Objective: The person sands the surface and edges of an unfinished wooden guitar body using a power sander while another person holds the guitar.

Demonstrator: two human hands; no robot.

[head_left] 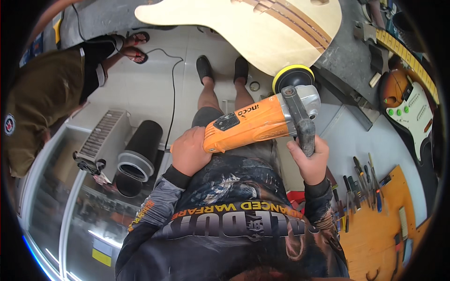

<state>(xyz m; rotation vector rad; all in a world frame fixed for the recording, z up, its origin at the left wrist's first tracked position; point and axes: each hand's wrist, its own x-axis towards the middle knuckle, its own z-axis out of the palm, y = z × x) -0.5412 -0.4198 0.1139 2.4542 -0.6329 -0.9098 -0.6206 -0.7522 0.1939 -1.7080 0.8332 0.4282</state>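
Observation:
I hold an orange electric polisher point(255, 121) level across my front, its head toward the right. My left hand point(191, 149) is wrapped round its rear end. The fingers of my right hand point(310, 159) close on the black loop handle at the front. At the tool's head, the round black pad point(294, 77) with a yellow rim is at the near edge of a pale wooden guitar body point(281, 40). Whether pad and wood touch, I cannot tell. The body has brown stripes along its middle and lies on a grey worktable point(344, 65).
An electric guitar point(405, 105) with a sunburst body lies at the right. Nearer are several hand tools point(358, 187) on an orange-brown board point(370, 239). On the left are a glass case point(75, 220), a black cylinder point(143, 145) and another person point(51, 98). A black cable point(173, 93) crosses the floor.

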